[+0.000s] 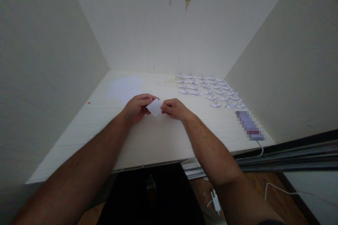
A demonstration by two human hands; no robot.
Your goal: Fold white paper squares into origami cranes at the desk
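Between my hands, a little above the white tabletop, is a small piece of white paper [155,108], turned like a diamond. My left hand [138,107] pinches its left corner, thumb on top. At the opposite corner my right hand [173,108] grips the paper between thumb and curled fingers. Any fold lines are too faint to make out. Several white paper cranes [203,85] stand in rows at the back right of the table, beyond my right hand.
White paper [125,86] lies at the table's [155,144] back left. A phone-like device [249,126], blurred out, rests at the right edge with a cable. A small orange bit [89,103] is on the left. Walls enclose three sides; a power strip [216,200] is on the floor.
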